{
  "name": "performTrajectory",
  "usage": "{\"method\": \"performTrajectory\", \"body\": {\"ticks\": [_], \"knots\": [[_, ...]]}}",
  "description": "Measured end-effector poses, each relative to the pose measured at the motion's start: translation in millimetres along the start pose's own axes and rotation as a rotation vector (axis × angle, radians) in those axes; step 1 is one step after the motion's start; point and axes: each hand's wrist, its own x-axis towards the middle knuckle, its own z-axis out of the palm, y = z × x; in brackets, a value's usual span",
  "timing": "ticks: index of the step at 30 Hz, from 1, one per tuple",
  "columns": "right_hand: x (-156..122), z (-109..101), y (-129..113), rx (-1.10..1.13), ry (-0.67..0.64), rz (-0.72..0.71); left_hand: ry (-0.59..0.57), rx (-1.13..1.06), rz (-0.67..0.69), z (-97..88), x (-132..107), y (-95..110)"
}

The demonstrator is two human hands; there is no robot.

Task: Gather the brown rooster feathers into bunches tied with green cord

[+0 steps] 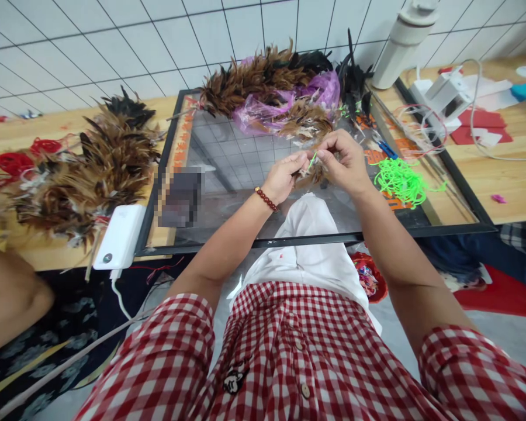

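My left hand (286,175), with a beaded bracelet at its wrist, is closed in a pinch around a small bunch of brown feathers (316,174) with pale ends. Facing it, my right hand (344,161) pinches a short bright green cord (312,158) that runs up between the two hands. Fingers partly hide where cord and feathers meet. Just beyond the hands, more loose brown feathers (304,120) lie against a crumpled purple plastic bag (263,111). To the right of my right hand sits a tangled heap of green cord (403,181).
A black-framed glass panel (228,175) lies beneath my hands. Feather garlands (254,79) rest at the back and left. Blue-handled snips (386,149), a pale flask (403,44) and a charger (449,93) stand right; a white power bank (120,237) left. Another person's arm (13,292) shows at left.
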Motion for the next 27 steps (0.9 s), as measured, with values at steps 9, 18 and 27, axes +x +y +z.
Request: {"method": "performTrajectory", "body": {"ticks": [9,18,27], "knots": [[1.1,-0.7,0.9,0.033,-0.006,0.000,-0.211,0.325,0.148,5.1,-5.0,-6.9],[-3.3,-2.3,4.9,0.077,-0.040,0.136,0.213,-0.001,-0.034,4.2,3.8,-6.3],[-10.8,23.3,-0.2,-0.059,-0.174,0.027,0.229,-0.116,0.012,4.4,4.1,1.9]]}}
